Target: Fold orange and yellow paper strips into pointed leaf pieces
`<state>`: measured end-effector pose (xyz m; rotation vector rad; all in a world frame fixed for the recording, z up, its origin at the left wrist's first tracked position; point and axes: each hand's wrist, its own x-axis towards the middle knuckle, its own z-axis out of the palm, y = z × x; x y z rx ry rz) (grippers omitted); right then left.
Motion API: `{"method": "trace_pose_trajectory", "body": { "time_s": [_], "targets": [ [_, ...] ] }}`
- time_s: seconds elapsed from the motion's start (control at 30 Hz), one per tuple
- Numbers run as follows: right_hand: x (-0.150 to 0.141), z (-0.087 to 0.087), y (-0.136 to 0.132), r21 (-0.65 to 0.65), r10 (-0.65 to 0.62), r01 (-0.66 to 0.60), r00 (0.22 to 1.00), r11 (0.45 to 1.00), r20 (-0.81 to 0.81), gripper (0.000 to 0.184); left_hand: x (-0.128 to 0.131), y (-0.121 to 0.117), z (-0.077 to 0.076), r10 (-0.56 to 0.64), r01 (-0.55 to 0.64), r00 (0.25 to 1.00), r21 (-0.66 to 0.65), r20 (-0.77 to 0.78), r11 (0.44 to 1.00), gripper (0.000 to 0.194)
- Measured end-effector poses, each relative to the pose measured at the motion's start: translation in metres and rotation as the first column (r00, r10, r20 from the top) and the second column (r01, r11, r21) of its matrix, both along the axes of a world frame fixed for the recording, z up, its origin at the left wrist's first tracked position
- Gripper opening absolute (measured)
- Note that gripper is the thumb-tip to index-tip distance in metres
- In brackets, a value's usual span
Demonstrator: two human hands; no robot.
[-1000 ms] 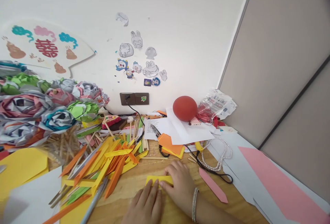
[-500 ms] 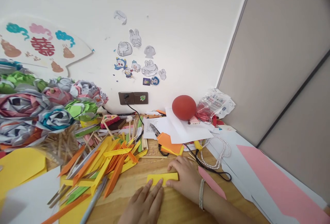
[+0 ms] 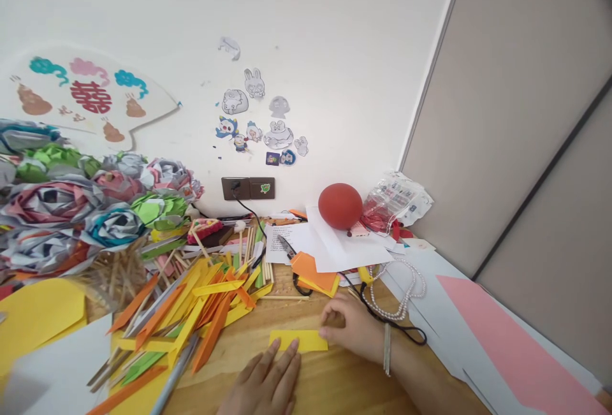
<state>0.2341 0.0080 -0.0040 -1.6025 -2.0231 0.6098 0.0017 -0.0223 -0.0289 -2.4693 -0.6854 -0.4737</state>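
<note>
A short yellow paper strip [image 3: 308, 340] lies flat on the wooden table in front of me. My left hand [image 3: 268, 380] is open, palm down, with its fingertips pressing on the strip's left half. At the strip's right end, my right hand [image 3: 354, 329] has its fingers curled, and the thumb and forefinger close together on the paper's edge. A beaded bracelet circles my right wrist. Left of my hands spreads a heap of folded yellow and orange paper strips [image 3: 210, 294].
Scissors [image 3: 287, 247] lie partly under orange paper sheets [image 3: 310, 270] behind the strip. A red balloon [image 3: 340, 206], a pearl string [image 3: 406, 303] and a black cord sit further right. Folded paper flowers [image 3: 57, 201] crowd the left. Pink paper [image 3: 502, 332] lies at the right.
My right hand has slid to the right and curled its fingers at the strip's end; its fingers were more spread before. The left hand stays on the strip. The view has tilted slightly.
</note>
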Motion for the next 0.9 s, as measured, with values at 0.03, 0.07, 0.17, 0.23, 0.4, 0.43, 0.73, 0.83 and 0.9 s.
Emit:
{"method": "trace_pose_trajectory", "body": {
  "time_s": [0.03,0.07,0.17,0.23,0.4,0.43,0.73,0.83,0.9],
  "targets": [
    [-0.003,-0.002,-0.001,0.023,-0.025,0.024,0.999,0.999,0.022,0.016,0.0,0.001,-0.001,-0.002,0.002,1.0,-0.001,0.007,1.0,0.037],
    [-0.006,-0.004,-0.002,0.042,-0.046,0.044,0.998,0.998,0.046,0.021,-0.002,0.002,-0.001,-0.006,0.006,1.0,-0.006,0.01,1.0,0.037],
    [-0.009,-0.007,-0.002,0.061,-0.06,0.055,0.995,0.997,0.079,0.027,-0.009,0.006,0.001,-0.023,0.022,1.0,-0.06,-0.002,0.998,0.038],
    [-0.009,-0.008,-0.002,0.062,-0.045,0.04,0.996,0.997,0.075,0.027,-0.017,0.009,0.006,-0.025,0.025,1.0,-0.086,-0.001,0.996,0.034],
    [-0.011,-0.01,-0.002,0.083,-0.053,0.048,0.997,0.995,0.062,0.025,-0.03,0.017,0.019,0.094,-0.095,0.991,0.005,0.099,0.995,0.026],
    [-0.013,-0.011,-0.003,0.092,-0.052,0.047,0.997,0.995,0.058,0.024,-0.029,0.018,0.021,0.087,-0.094,0.988,0.044,0.126,0.995,0.028],
    [-0.04,-0.017,-0.016,0.188,0.091,-0.085,0.995,0.978,-0.027,0.023,-0.001,0.009,0.021,-0.058,0.042,0.981,0.087,0.183,0.995,0.031],
    [-0.04,-0.015,-0.017,0.208,0.121,-0.101,0.989,0.973,-0.089,0.017,0.003,0.005,0.022,-0.065,0.069,0.948,-0.003,0.312,0.998,0.036],
    [-0.038,-0.014,-0.017,0.233,0.169,-0.138,0.978,0.963,-0.12,0.013,0.004,0.004,0.022,-0.066,0.091,0.925,-0.048,0.375,0.995,0.04]
  ]
}}
